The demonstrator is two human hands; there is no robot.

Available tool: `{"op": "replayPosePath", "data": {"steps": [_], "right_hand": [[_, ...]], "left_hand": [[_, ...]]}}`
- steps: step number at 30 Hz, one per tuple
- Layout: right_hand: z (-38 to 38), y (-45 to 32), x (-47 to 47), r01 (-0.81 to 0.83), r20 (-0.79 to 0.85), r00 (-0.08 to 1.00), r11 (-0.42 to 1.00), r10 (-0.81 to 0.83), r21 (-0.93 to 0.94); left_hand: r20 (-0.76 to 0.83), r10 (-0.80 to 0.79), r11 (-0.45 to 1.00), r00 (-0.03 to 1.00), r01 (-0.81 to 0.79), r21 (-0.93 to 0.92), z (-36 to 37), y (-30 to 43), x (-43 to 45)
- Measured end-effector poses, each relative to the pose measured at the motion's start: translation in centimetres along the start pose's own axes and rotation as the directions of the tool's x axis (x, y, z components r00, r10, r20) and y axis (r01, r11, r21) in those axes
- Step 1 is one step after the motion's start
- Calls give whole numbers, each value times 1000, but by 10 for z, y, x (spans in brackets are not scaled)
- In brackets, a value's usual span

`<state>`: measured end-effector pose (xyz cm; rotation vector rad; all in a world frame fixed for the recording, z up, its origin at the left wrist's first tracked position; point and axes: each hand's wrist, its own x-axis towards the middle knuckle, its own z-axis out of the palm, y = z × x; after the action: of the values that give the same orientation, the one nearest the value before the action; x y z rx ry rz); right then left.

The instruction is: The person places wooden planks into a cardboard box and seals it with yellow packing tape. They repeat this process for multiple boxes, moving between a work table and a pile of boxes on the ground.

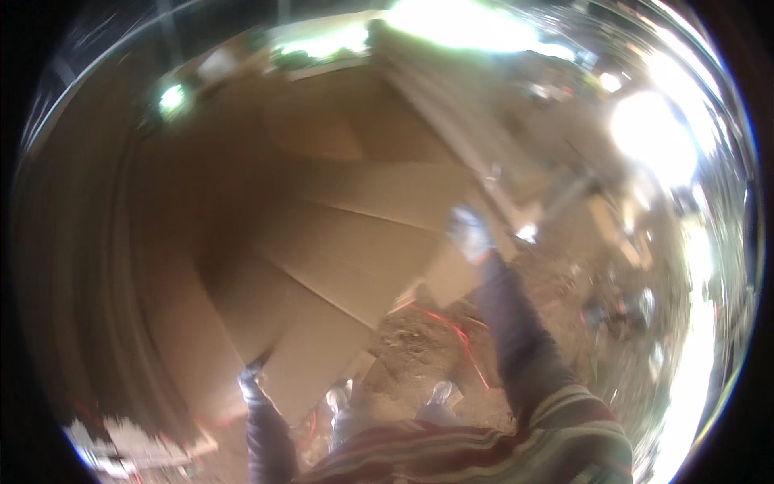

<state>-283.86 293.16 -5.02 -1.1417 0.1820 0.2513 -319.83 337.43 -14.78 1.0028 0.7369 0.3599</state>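
A large sheet of brown cardboard [344, 254], with creases and overlapping panels, spreads out before me. At its lower left edge my left hand [251, 382], in a light glove, grips the cardboard. My right hand [470, 233], also in a light glove, is at the right side of the cardboard, over or against a panel edge; motion blur hides whether its fingers are closed on it. Both of my arms reach forward, well apart.
Bare brown ground [411, 351] with a red cord [462, 339] lies by my feet. Blurred boards [617, 233] and small litter are at right. Pale torn pieces [130, 448] lie at lower left. Bright light glares at top and right.
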Motion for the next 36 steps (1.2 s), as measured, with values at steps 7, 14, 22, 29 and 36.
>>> {"op": "replayPosePath", "data": {"steps": [7, 14, 22, 29, 36], "right_hand": [[-197, -28, -134, 330, 373, 925, 654, -78, -681], [-540, -26, -323, -293, -312, 931, 895, 188, -336], [-836, -88, -358, -253, -809, 576, 967, 118, -39], [-956, -129, -386, -512, -882, 260, 830, 394, 219], [-1038, -193, -282, -686, -819, 245, 690, 518, 231]], "left_hand": [[267, 265, 921, 927, -161, -355, 249, -7, -92], [171, 683, 707, 711, -582, -402, 514, -1, -120], [631, 477, 798, 611, -1, -603, 810, -8, -92], [270, 518, 595, 812, -115, -796, 1126, -21, -52], [414, 596, 675, 688, -150, -723, 1427, -104, -89]]}}
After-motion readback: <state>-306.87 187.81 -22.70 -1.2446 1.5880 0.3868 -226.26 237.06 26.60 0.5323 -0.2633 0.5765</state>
